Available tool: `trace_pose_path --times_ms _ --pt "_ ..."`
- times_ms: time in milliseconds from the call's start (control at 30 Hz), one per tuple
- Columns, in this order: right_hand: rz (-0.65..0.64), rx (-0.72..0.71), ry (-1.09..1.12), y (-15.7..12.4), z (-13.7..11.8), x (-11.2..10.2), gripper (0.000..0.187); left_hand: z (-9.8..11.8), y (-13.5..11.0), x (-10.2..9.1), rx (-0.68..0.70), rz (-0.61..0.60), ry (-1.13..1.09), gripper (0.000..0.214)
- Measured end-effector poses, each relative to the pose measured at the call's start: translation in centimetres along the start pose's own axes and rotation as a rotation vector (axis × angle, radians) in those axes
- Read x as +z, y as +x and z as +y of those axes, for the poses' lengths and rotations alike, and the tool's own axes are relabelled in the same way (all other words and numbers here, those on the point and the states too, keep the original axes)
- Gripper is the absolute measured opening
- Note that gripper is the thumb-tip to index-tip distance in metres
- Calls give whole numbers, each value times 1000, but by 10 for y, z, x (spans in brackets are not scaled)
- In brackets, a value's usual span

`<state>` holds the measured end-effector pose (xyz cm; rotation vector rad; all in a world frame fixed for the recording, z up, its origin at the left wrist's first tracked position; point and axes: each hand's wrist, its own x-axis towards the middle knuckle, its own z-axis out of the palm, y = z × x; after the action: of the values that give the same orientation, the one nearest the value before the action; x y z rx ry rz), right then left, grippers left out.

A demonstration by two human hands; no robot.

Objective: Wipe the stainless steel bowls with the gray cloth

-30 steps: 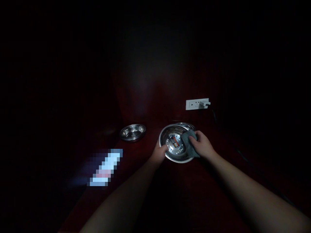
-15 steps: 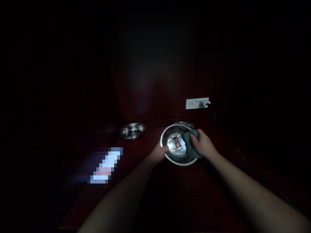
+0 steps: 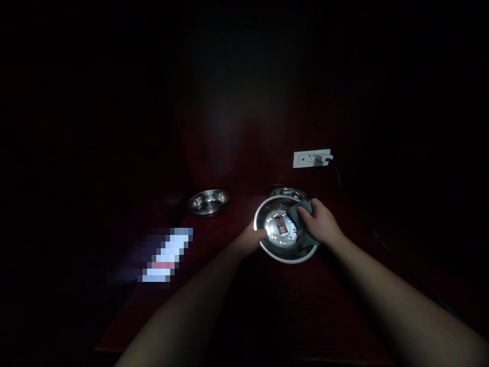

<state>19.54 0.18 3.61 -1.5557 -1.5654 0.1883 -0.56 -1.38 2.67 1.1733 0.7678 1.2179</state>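
A shiny steel bowl [image 3: 275,245] is tilted towards me above the dark red table, with a printed label on its inner bottom. My left hand [image 3: 250,239] grips its left rim, thumb inside and fingers hidden beneath. At the right rim, my right hand [image 3: 321,221] is closed on a grey-green cloth [image 3: 301,211] that lies over the rim and against the inner wall. Behind the held bowl, another steel dish [image 3: 288,192] is partly hidden. Further left, a small stack of steel dishes [image 3: 209,202] rests on the table.
The dark red table [image 3: 237,295] runs back to a wall. A white wall socket [image 3: 311,158] holds a plugged-in charger, whose dark cable [image 3: 376,237] trails down the right side. A bright pixelated patch [image 3: 171,255] lies at the left. Most surroundings are dark.
My right hand and the cloth have shifted slightly along the bowl's right side, and the cloth is more bunched. The view has tilted a little; my left hand keeps its grip.
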Motion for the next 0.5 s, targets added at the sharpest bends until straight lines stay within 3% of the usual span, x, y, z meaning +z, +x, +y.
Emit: trace_pose_path --times_ms 233,367,500 --pt "56 134 117 5 7 5 31 -15 10 -6 51 -18 -91 59" --pt "-7 193 195 4 13 12 33 -18 11 -6 83 3 -64 67" --pt "5 205 295 1 15 18 35 -16 9 -3 86 -66 -85 68"
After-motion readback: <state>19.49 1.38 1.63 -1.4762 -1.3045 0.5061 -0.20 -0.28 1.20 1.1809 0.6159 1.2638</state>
